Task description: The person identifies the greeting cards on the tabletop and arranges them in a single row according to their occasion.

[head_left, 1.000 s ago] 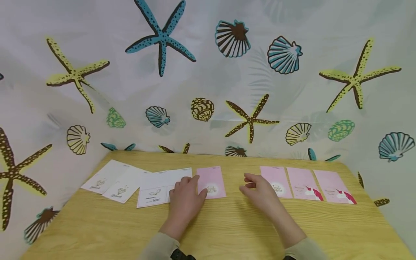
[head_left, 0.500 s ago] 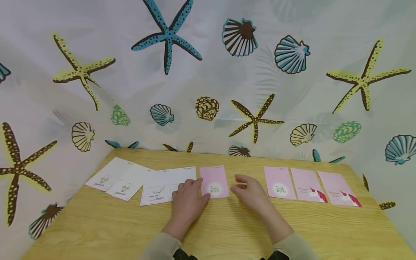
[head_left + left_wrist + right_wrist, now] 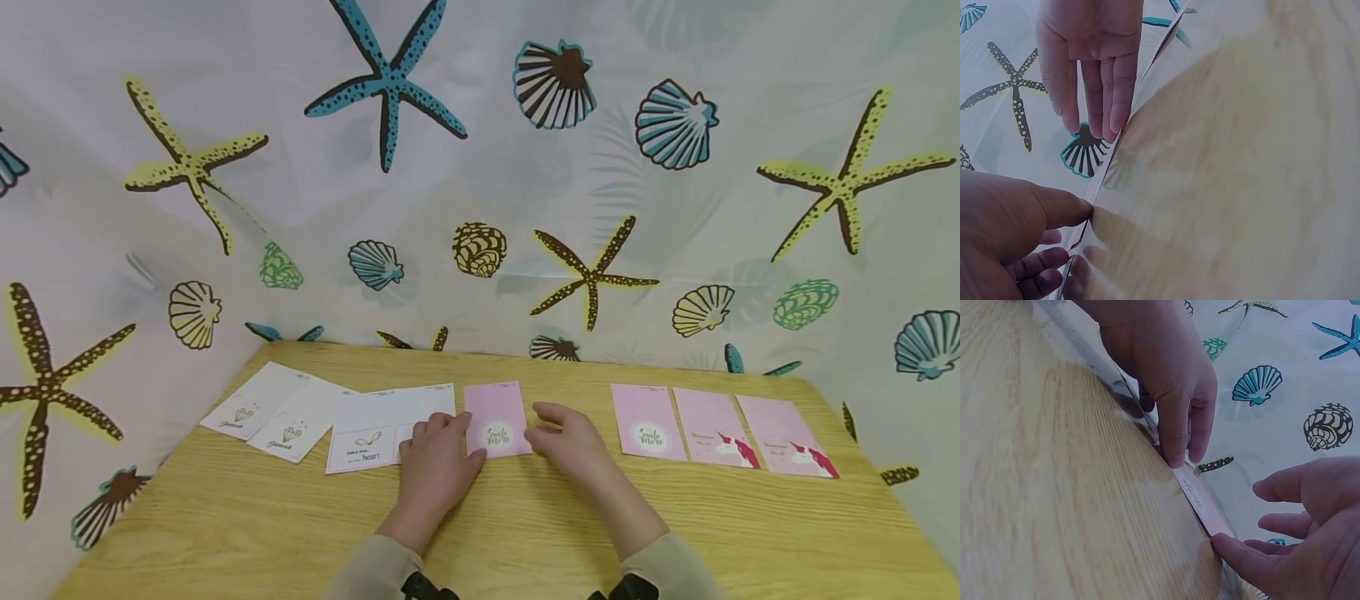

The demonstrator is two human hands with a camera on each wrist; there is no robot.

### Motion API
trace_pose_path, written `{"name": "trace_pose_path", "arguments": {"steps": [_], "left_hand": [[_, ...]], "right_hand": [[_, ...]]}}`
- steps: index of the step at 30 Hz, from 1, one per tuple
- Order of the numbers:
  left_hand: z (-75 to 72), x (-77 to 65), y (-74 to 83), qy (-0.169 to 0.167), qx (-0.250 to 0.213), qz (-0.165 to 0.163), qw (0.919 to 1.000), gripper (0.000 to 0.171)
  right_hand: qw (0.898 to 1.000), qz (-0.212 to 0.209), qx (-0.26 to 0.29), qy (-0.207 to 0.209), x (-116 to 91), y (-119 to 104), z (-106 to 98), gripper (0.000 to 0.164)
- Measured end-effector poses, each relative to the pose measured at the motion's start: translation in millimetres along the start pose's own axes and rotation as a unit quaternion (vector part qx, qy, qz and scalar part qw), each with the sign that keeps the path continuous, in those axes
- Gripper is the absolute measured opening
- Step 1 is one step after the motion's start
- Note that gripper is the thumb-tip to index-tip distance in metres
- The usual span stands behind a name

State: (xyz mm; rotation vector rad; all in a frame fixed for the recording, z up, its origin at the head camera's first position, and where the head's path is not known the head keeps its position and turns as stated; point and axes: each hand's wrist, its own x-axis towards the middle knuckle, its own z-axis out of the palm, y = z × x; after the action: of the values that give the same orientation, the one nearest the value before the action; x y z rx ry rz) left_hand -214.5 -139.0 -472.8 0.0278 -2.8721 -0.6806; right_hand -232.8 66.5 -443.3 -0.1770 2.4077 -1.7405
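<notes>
A pink card [image 3: 495,419] with a white round patch and "Smile more" lettering lies flat in the middle of the wooden table. At its left edge, my left hand [image 3: 437,467] rests with thumb and forefinger on the border, its other fingers over a white card [image 3: 408,433]. My right hand [image 3: 572,446] is at the opposite edge, fingers loosely bent. In the right wrist view, one right fingertip [image 3: 1225,542] meets the card's corner, the other fingers held off it.
Two white cards with gold diamond drawings [image 3: 292,417] lie at the far left, beside a white card with wings and "heart" [image 3: 363,446]. On the right are another pink lettered card [image 3: 648,417] and two pink unicorn cards [image 3: 716,427]. A shell-patterned curtain [image 3: 420,208] rises behind the table [image 3: 517,533].
My right hand has moved left, away from the right-hand pink cards, to the middle pink card's edge. My left hand stays at that card. The head view has shifted slightly.
</notes>
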Motion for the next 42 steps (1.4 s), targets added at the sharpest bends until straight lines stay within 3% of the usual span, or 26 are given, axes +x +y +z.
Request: {"name": "trace_pose_path", "arguments": {"steps": [7,17,27,42], "left_hand": [[-0.9,0.4,0.2,0.001,0.001,0.001,1.0000,0.059],[-2.4,-0.6,0.2,-0.009,-0.001,-0.002,1.0000,0.058],[-3.0,-0.6,0.3,-0.011,0.000,-0.001,0.9999,0.058],[-0.6,-0.1,-5.5,-0.001,-0.006,0.005,1.0000,0.057]], "right_hand": [[0.998,0.015,0.062,-0.005,2.9,1.9,0.4,0.052],[0.986,0.049,0.158,-0.013,6.5,3.8,1.4,0.050],[0.982,0.065,0.178,-0.008,10.7,5.8,2.5,0.052],[0.989,0.052,0.141,-0.002,18.6,4.1,15.8,0.048]]}}
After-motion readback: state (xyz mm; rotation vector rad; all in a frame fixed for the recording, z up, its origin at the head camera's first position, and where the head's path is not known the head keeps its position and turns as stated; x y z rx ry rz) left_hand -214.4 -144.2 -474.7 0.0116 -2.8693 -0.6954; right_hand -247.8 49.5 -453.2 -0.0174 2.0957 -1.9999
